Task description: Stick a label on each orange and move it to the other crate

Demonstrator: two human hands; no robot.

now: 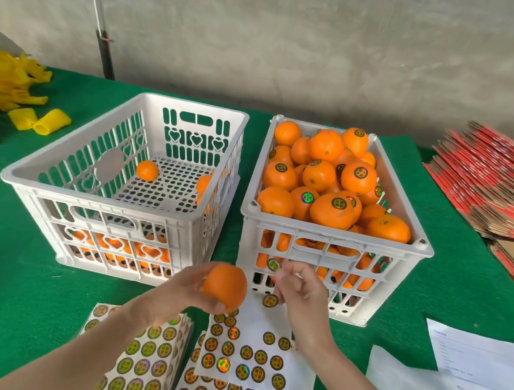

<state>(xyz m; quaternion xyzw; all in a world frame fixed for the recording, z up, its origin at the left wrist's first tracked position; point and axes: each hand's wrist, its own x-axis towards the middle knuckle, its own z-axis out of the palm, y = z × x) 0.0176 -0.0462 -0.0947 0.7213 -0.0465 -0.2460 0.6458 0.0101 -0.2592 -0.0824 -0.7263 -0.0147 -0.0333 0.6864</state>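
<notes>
Your left hand (pixel 178 295) is cupping an orange (pixel 225 285) in a full grip above the sticker sheets (pixel 238 361), in front of both crates. It's round, showing no long axis. Your right hand (pixel 302 292) is pinching a label (pixel 274 264) narrowly, face toward you.

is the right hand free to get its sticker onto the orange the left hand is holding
Probably yes. The right hand holds a label at its fingertips, just beside the orange in the left hand. The orange's facing side is bare and nothing lies between them.
</notes>
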